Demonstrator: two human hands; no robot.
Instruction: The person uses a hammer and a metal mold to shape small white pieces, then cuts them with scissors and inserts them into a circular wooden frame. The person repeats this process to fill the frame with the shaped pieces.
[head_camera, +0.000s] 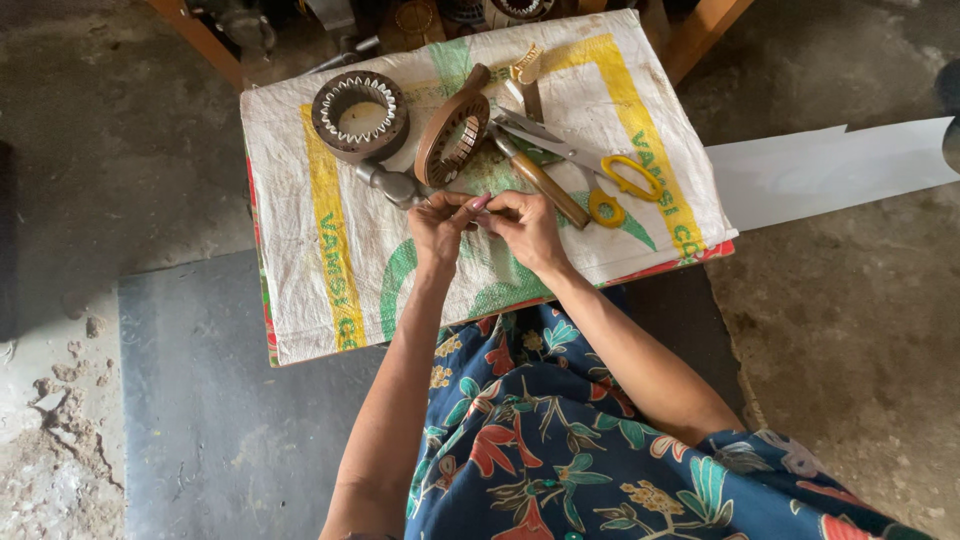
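Note:
My left hand (438, 228) and my right hand (525, 225) meet over a low table covered with a white woven sack (330, 240). Their fingertips pinch a small thin piece between them, too small to identify. Just beyond my hands, a brown ring-shaped slotted metal core (452, 138) stands tilted on edge. A second round slotted core (359, 115) lies flat at the far left. A hammer (392, 182) lies in front of it, near my left hand.
Yellow-handled scissors (600, 172) and a wooden-handled tool (540, 180) lie right of my hands. A long white sheet (830, 170) sticks out from the table's right side over the concrete floor. A grey mat (220, 400) lies at the lower left. Machine parts sit beyond the table.

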